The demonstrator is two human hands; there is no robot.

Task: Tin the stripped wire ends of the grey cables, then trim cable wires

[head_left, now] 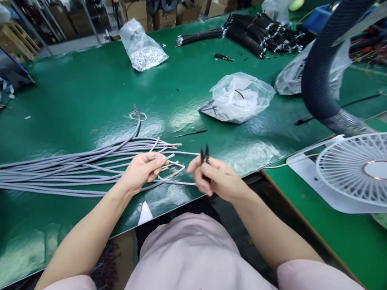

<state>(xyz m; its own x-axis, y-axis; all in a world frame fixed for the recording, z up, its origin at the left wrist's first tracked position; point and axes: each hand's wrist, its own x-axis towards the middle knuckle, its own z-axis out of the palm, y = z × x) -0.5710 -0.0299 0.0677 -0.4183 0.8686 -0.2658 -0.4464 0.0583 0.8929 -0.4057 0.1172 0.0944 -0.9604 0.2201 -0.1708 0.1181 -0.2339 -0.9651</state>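
Observation:
Long grey cables [61,164] run in a bundle from the left edge, their pale stripped ends lying near the middle. My left hand [146,170] is closed in a pinch on one cable end, over the front of the bundle. Just to the right, my right hand [217,177] is wrapped around small black snips [204,154], whose blades point away from me and stand slightly apart. One cable with a pinkish wire and loose white threads [138,114] bends up behind the others. A thin dark rod [189,133] lies on the table behind my hands.
On the green table [82,96] stand a bag of shiny pieces [141,47] and an open plastic bag [238,97]. Black cable bundles [254,32] and a pen-like tool [224,57] lie at the back. A ribbed hose [323,68] and a white fan [370,171] occupy the right.

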